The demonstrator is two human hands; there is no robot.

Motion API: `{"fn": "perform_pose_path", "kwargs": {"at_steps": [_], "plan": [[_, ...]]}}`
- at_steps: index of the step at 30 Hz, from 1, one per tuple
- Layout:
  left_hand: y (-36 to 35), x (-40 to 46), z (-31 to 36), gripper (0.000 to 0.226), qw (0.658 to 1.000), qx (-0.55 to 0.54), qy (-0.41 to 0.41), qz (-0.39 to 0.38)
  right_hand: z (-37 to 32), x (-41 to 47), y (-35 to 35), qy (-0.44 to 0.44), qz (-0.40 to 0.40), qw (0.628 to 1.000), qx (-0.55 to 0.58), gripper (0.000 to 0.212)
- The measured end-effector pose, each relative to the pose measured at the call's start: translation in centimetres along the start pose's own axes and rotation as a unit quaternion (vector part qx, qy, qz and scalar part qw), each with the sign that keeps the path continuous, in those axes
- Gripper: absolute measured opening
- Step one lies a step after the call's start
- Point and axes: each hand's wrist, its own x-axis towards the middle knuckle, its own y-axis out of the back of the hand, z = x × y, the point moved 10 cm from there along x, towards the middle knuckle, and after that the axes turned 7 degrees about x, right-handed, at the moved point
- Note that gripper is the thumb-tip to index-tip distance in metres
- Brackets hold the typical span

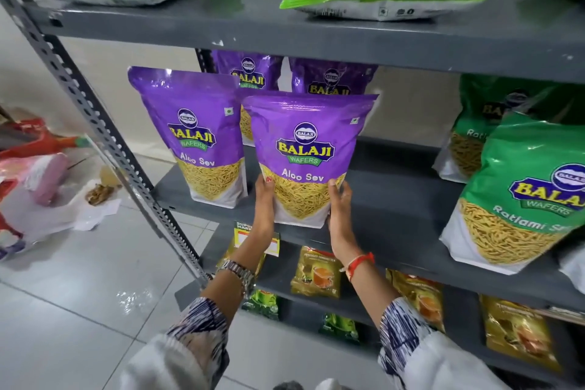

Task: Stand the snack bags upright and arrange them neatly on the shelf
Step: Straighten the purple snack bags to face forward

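1. Here, the glossy purple Aloo Sev pouch [305, 161] stands upright at the front edge of the grey metal middle shelf [395, 212].
2. The left hand [264, 203] and right hand [340, 209] are clamped on its lower corners, one each side.
3. It looks light, soft and slippery, its contents crushable; holding low at the gusset seems steadiest.
4. A matching purple pouch [196, 136] stands just beside it to the left; a green Ratlami Sev pouch [519, 196] leans well apart.

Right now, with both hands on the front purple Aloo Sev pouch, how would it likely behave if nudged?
The purple Aloo Sev pouch looks puffy and light, so probably tips easily. Its glossy film may slip between left hand and right hand.
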Motion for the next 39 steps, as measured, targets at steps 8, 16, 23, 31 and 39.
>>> {"fn": "perform_pose_path", "kwargs": {"at_steps": [8, 16, 23, 31, 39], "plan": [[-0.4, 1.1, -0.3, 0.071, 1.0, 0.0, 0.016, -0.007, 0.1, 0.2, 0.3, 0.001, 0.011, 1.0, 0.001, 0.042], [3.2, -3.1, 0.4, 0.042, 0.99, 0.035, -0.031, 0.136, 0.2, -3.7, 3.2, 0.029, 0.145, 0.988, -0.053, 0.051], [14.0, -4.9, 0.8, 0.022, 0.94, 0.024, -0.071, 0.332, 3.6, -8.2, -3.3, 0.037, 0.066, 0.995, -0.065, 0.012], [20.7, 2.9, 3.5, 0.045, 0.979, 0.011, -0.031, 0.199, 6.5, -5.1, -15.9, -0.017, -0.051, 0.99, -0.131, 0.067], [18.3, 6.3, 3.1, 0.063, 0.994, -0.009, 0.112, -0.001, 6.4, -1.5, -18.2, 0.011, 0.082, 0.994, -0.065, 0.075]]}}
